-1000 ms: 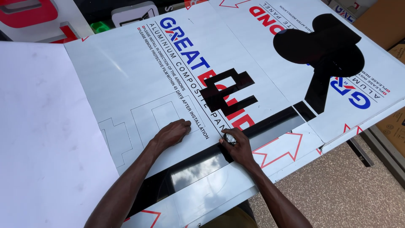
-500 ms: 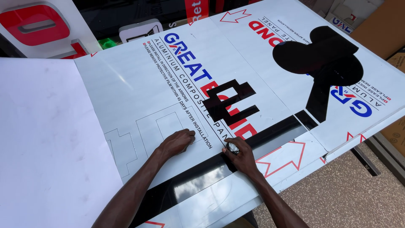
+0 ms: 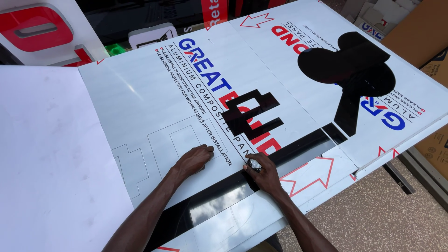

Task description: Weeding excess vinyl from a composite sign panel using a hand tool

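A large white composite panel (image 3: 154,107) with a printed protective film lies tilted across the work surface. Thin cut outlines of shapes (image 3: 161,147) run through the film near its front edge. My left hand (image 3: 193,158) rests flat on the film, fingers curled, beside those outlines. My right hand (image 3: 263,172) pinches a small shiny metal tool (image 3: 254,164) against the film at the edge of a bare black glossy strip (image 3: 219,198). Black cut-out shapes (image 3: 254,119) show where film is gone.
A plain white sheet (image 3: 46,163) overlaps the panel on the left. A bigger black cut-out (image 3: 354,70) lies at the right. Red and white sign letters (image 3: 39,32) stand at the back left. Cardboard boxes (image 3: 420,28) are at the right, speckled floor (image 3: 373,214) below.
The view has shifted slightly, so the panel sits lower and further right in the frame. Both hands stay in the same place on the film, the right still on the small tool.
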